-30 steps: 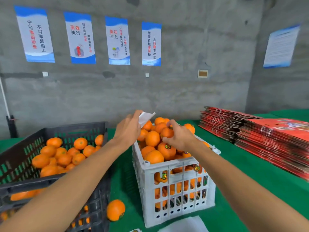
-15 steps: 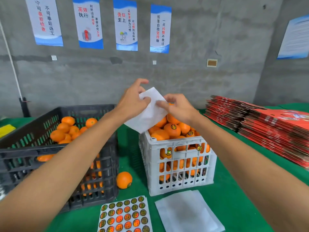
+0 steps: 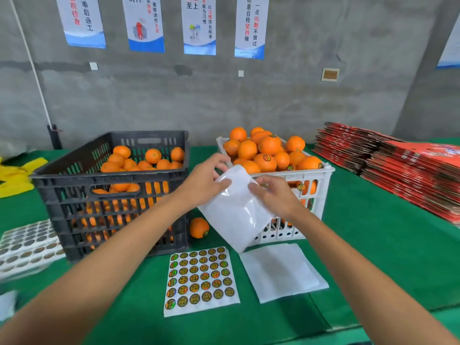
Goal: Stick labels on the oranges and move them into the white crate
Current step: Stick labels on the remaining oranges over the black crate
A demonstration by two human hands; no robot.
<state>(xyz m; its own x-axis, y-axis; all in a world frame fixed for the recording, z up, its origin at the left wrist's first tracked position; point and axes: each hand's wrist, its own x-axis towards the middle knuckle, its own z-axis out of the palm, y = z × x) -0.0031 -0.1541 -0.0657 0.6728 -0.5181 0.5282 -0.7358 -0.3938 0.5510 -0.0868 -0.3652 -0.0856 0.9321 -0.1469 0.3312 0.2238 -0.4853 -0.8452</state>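
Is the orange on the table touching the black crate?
Cannot tell. In the head view the loose orange sits right beside the black crate, its edge meeting the crate's corner.

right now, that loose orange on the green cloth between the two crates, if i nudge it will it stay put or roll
The loose orange is round with nothing bracing its near side, so it would probably roll. The black crate beside it would likely stop it on that side, and the green cloth may slow it. It looks firm, so a nudge probably won't hurt it.

- Left hand (image 3: 204, 180) and right hand (image 3: 273, 192) pinch a white sheet (image 3: 236, 210) in front of the white crate (image 3: 321, 195).
- Crate heaped with oranges (image 3: 268, 145).
- Label sheet (image 3: 200, 280) flat on green worktop (image 3: 373, 245).
- Black crate (image 3: 112, 195) at left.
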